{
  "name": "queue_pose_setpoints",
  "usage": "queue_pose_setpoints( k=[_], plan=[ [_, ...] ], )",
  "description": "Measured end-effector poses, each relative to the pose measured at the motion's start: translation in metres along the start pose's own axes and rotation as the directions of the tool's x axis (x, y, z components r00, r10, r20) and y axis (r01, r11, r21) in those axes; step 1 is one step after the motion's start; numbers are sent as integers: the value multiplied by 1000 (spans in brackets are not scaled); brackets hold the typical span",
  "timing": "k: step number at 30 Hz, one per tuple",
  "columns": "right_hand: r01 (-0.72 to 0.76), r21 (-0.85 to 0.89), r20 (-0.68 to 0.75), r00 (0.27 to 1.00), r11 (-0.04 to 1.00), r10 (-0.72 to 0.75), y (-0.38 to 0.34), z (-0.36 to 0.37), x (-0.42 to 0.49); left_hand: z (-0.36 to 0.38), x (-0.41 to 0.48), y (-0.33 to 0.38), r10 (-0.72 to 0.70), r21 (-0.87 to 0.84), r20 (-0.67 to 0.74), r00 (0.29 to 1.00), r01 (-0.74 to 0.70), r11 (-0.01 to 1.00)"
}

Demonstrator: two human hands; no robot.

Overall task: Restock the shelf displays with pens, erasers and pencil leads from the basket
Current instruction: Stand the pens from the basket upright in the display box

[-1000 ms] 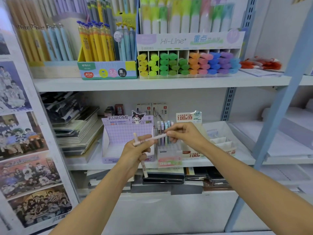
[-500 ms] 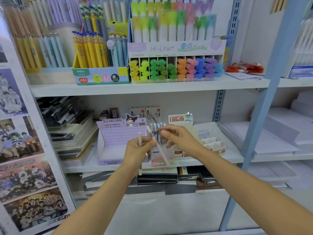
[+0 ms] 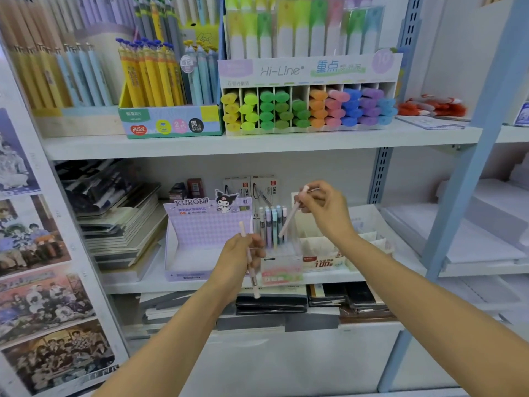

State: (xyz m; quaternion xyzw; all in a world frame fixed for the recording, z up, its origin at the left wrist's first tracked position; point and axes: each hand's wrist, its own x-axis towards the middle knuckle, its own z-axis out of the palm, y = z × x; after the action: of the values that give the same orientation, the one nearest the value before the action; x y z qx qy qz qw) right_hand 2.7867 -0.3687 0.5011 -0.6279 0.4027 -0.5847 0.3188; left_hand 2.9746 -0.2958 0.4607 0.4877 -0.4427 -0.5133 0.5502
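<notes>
Pink pen [image 3: 289, 219] higher, right of KUROMI box [image 3: 206, 224]

the middle shelf [image 3: 137, 283] ran behind the left hand [image 3: 237, 262] and right hand [image 3: 326, 214]. a purple kuromi box [image 3: 206, 239] stood on it beyond the left hand, a clear pen stand [image 3: 282, 265] below the right hand, stacked notebooks [image 3: 123, 233] well left of both.
</notes>
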Motion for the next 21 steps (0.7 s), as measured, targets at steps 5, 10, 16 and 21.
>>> queue_pose_setpoints(
  k=[5,10,16,21],
  plan=[
    [-9,-138,28,1000,990,13,29,10,4,-9,0,-9,53,9,81,995,-54,999],
    [36,-298,126,992,954,2,48,22,3,-14,3,-15,19,-10,90,996,-18,1000],
    [89,-373,212,977,924,-8,51,21,13,-19,9,-20,21,-20,72,997,-20,1000],
    [176,-444,176,978,879,-107,56,29,16,-22,16,-25,71,44,25,997,-72,996]
  ],
)
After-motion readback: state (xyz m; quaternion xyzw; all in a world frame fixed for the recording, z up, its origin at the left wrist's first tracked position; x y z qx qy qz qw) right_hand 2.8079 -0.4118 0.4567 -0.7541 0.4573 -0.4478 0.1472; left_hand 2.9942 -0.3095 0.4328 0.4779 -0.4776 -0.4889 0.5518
